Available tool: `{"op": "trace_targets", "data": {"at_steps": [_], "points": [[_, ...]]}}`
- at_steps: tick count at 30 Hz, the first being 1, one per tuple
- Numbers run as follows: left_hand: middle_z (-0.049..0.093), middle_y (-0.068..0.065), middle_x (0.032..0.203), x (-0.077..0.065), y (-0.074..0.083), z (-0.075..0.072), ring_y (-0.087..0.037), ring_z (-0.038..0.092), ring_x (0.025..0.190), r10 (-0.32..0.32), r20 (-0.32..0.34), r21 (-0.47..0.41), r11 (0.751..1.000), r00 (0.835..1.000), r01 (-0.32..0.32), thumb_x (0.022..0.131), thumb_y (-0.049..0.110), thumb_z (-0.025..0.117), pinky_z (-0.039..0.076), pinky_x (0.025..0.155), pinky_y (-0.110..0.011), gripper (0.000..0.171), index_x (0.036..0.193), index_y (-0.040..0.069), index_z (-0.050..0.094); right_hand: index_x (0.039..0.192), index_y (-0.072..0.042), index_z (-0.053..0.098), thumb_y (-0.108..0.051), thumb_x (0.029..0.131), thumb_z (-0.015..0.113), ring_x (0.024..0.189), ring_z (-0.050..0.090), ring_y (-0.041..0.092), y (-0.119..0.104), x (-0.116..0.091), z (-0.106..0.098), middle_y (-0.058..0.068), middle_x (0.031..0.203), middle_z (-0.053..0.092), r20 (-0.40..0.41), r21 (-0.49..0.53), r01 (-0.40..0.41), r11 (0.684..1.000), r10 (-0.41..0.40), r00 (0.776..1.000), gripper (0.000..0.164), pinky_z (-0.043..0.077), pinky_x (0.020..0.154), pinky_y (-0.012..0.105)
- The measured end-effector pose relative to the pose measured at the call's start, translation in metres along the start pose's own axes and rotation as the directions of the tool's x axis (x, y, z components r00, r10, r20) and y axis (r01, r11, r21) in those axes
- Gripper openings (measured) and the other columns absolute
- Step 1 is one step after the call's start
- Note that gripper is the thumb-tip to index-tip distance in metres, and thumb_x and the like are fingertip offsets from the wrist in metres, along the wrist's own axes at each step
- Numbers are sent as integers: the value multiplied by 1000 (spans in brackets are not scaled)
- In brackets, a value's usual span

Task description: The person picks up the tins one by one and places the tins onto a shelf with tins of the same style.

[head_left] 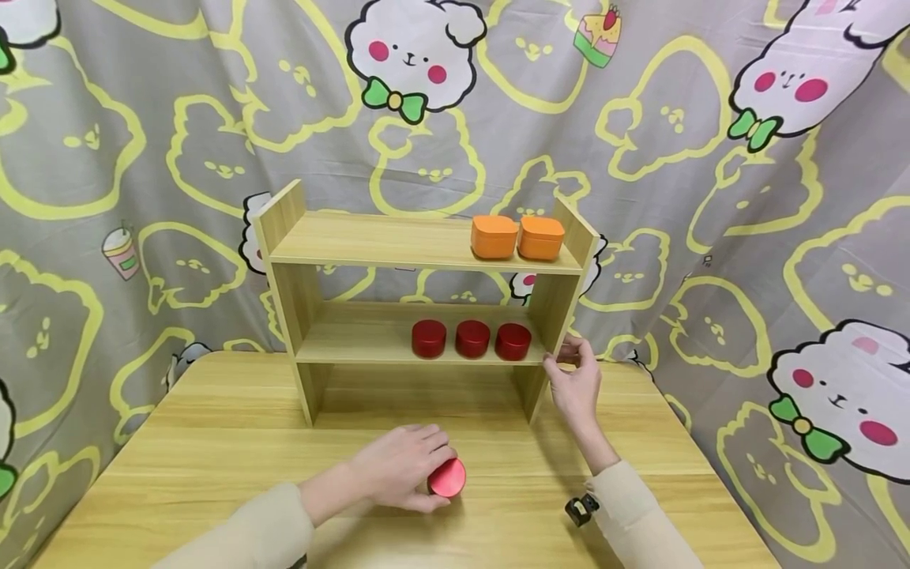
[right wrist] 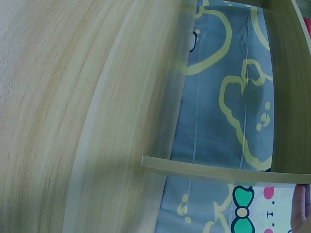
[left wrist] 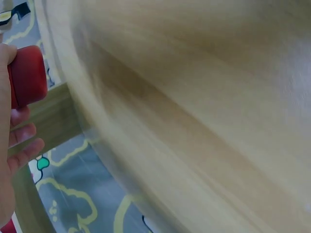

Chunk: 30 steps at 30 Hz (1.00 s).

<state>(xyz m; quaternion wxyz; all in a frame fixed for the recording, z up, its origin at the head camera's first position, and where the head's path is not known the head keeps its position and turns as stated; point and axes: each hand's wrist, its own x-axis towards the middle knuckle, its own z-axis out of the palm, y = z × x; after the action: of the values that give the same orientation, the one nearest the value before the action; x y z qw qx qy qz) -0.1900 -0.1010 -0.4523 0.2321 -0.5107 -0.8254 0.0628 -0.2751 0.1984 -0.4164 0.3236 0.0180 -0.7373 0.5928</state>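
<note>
My left hand (head_left: 408, 468) grips a round red tin (head_left: 448, 477) low over the front of the table. In the left wrist view the same red tin (left wrist: 30, 76) sits between thumb and fingers at the left edge. My right hand (head_left: 577, 378) holds the right side panel of a wooden shelf unit (head_left: 426, 360) near the middle board, the thumb on its front edge. Only a few fingers (right wrist: 300, 208) of that hand show in the right wrist view. Several dark red tins (head_left: 472, 339) stand in a row on the middle board's right half.
Two orange boxes (head_left: 517, 239) stand at the right end of the top board. The shelf unit is on a wood-grain table (head_left: 235, 474). A patterned grey curtain (head_left: 675, 197) hangs behind and at both sides.
</note>
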Motion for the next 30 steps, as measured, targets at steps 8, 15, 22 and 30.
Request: {"op": "trace_targets", "data": {"at_steps": [8,15,22,30], "points": [[67,7,106,-5,-15,-15,-11,63,97,-32,24,27,999,999,31,94,67,62,59,83,-25,53,118,20,68,118,3,66,8,86,70,81,61,-1,7,2,0,16,98,66,0,-4,11,1000,-11,1000,32,55,68,8],[66,4,105,-6,-30,-31,-13,62,95,-77,-44,29,996,996,78,87,65,71,59,83,-27,56,117,18,68,118,4,65,9,85,70,80,61,0,9,3,0,5,93,64,-5,0,11,1000,-11,1000,33,55,66,9],[64,4,100,-10,-48,-46,-12,59,89,-120,-136,35,991,983,126,82,60,78,57,77,-25,55,113,16,68,118,4,65,8,85,70,81,61,0,7,2,0,2,94,64,0,4,13,1000,-13,1000,33,56,67,9],[65,3,100,-15,-64,-57,-13,60,89,-155,-162,22,987,975,161,83,57,80,59,78,-27,54,113,13,68,117,4,66,9,86,70,81,61,0,7,2,0,9,95,66,-1,18,11,1000,-11,1000,32,55,67,9]]}}
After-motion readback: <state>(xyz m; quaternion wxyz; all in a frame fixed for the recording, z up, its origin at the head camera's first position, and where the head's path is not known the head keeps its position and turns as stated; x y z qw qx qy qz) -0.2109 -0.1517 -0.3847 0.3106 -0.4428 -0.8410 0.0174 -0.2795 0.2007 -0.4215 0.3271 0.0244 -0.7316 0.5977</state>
